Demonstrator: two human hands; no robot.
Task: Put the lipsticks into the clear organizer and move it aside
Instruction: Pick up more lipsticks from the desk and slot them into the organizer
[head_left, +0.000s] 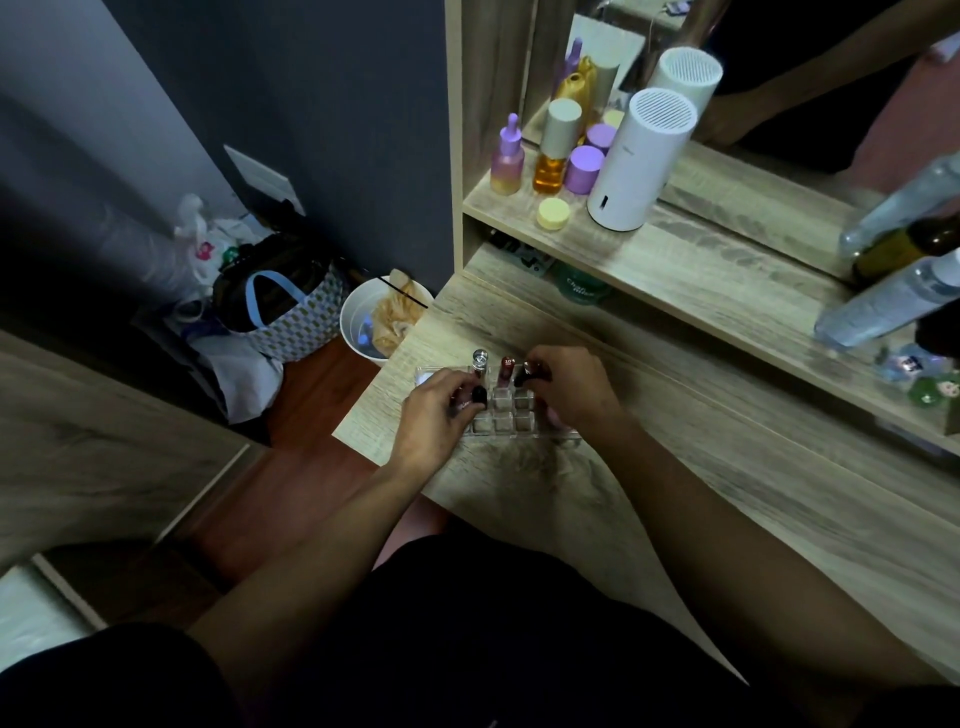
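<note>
Two lipsticks (479, 365) stand in the clear organizer (506, 415) near the desk's (675, 467) left edge. Left hand (434, 415) and right hand (569, 387) each pinch another dark tube. The organizer is probably light, stiff, slippery and tippy; grip its side walls.

Views: we have one, head-worn.
Facing: we look forward and down onto the wooden desk (675, 467).
Nearness: our forearms fill the foreground.

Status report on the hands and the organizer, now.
Left hand grip on a dark lipstick at the clear organizer. Right hand grip on another lipstick. Two lipsticks upright in back row. Front slots empty. Nothing blocking.
</note>
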